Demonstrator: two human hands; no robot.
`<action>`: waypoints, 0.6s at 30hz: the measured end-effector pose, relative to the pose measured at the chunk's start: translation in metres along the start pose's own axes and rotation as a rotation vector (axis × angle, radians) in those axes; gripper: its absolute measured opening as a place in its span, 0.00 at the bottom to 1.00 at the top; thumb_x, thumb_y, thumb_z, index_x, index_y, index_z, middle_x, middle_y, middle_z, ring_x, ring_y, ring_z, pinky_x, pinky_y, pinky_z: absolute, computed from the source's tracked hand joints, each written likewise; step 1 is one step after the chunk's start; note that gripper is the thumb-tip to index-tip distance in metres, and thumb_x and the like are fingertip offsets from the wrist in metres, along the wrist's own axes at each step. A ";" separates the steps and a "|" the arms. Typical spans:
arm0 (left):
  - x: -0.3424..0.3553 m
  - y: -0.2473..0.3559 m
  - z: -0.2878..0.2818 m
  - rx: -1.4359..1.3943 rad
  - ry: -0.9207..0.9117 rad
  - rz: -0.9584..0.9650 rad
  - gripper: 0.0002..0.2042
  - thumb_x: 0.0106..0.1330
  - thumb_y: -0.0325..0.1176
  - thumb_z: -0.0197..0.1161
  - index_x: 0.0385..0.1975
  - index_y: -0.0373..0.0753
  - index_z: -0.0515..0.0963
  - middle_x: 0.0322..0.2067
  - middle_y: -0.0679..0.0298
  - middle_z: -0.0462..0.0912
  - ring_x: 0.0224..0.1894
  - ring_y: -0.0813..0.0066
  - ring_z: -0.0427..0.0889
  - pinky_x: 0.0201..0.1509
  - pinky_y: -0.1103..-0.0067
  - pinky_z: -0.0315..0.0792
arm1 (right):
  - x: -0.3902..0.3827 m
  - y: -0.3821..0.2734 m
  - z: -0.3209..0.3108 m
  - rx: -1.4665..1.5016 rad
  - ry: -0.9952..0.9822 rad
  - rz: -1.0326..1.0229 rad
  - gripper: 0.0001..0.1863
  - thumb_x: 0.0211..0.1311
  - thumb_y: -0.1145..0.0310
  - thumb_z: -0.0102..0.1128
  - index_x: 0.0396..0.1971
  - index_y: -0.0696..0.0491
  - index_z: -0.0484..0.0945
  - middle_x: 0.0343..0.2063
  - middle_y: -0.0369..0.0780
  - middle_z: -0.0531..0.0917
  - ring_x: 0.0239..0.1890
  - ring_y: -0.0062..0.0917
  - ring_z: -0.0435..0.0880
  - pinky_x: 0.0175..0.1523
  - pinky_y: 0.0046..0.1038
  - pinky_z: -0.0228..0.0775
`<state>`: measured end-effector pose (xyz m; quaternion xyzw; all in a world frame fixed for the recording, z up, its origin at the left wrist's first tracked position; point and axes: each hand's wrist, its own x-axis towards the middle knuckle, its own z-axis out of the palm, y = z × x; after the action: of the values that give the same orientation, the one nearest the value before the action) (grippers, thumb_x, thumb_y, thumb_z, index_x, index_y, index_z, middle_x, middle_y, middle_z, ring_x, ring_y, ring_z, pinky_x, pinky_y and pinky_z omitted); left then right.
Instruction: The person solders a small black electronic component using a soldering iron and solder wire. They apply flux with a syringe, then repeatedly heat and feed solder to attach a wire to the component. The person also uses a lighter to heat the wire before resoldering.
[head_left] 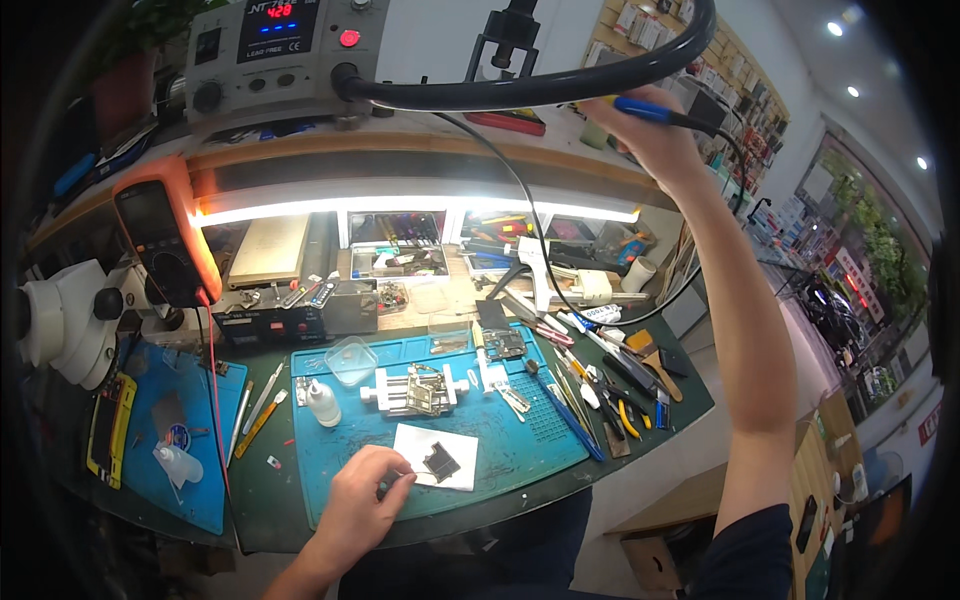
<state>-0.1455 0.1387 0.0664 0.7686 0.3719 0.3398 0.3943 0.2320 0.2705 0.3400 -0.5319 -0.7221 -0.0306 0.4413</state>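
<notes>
My left hand [362,500] is closed in a pinch at the near edge of the blue work mat [520,455]. A thin sliver shows between its fingertips and a small dark circuit board [440,461]; whether it is a wire or tweezers I cannot make out. Under the board lies a white paper square [411,438]. My right arm reaches up to the shelf at the upper right. There, my right hand [648,128] is wrapped round a soldering iron [645,108] with a blue grip, its black cable trailing down. The iron's tip is hidden.
Behind the paper stand a metal clamp fixture [415,390], a clear bottle [323,403] and a clear dish [351,360]. Pliers and tweezers [600,385] crowd the right. An orange multimeter [165,235] and white microscope [65,325] stand left. A thick black hose [540,92] crosses above.
</notes>
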 end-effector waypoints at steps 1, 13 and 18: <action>-0.001 0.002 0.001 0.016 0.037 -0.002 0.04 0.66 0.24 0.68 0.36 0.36 0.78 0.40 0.61 0.84 0.36 0.71 0.83 0.33 0.78 0.76 | 0.000 0.004 0.003 -0.003 0.008 -0.035 0.15 0.64 0.55 0.72 0.43 0.49 0.90 0.22 0.29 0.81 0.23 0.11 0.77 0.27 0.15 0.66; -0.010 -0.002 0.013 0.086 0.251 0.058 0.04 0.65 0.21 0.67 0.36 0.34 0.79 0.35 0.58 0.81 0.32 0.67 0.82 0.32 0.75 0.76 | 0.021 0.029 0.015 0.428 0.222 0.371 0.19 0.67 0.56 0.69 0.41 0.58 0.85 0.29 0.40 0.89 0.25 0.17 0.85 0.24 0.19 0.71; -0.006 -0.006 0.030 0.133 0.195 0.101 0.06 0.64 0.19 0.68 0.36 0.34 0.79 0.35 0.58 0.81 0.32 0.66 0.82 0.31 0.76 0.78 | 0.014 0.059 0.002 0.302 0.252 0.281 0.15 0.70 0.58 0.64 0.36 0.56 0.84 0.23 0.33 0.82 0.20 0.11 0.73 0.22 0.14 0.57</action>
<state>-0.1258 0.1253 0.0456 0.7740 0.3911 0.4072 0.2867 0.2771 0.3076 0.3224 -0.5469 -0.5767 0.0733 0.6025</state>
